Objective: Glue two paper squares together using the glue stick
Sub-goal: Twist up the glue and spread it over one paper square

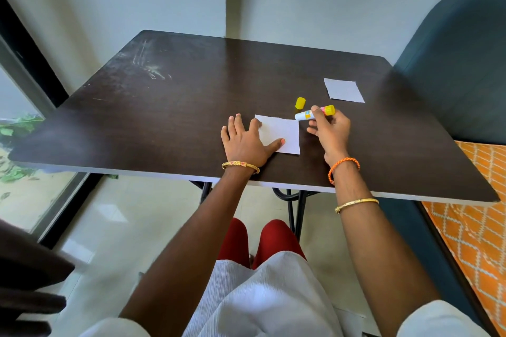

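Observation:
A white paper square (282,133) lies flat on the dark table (169,107). My left hand (243,142) rests on its left edge, fingers spread, with the thumb pressing the lower part of the sheet. My right hand (330,126) grips an uncapped glue stick (305,115) with a yellow base, its white tip pointing left just above the paper's upper right corner. The yellow cap (300,103) stands on the table behind the stick. A second paper square (344,89) lies farther back to the right, untouched.
A dark blue chair back (460,63) stands at the table's right side, with an orange patterned cloth (476,216) below it. A wall runs behind the table. A glass door is at the left.

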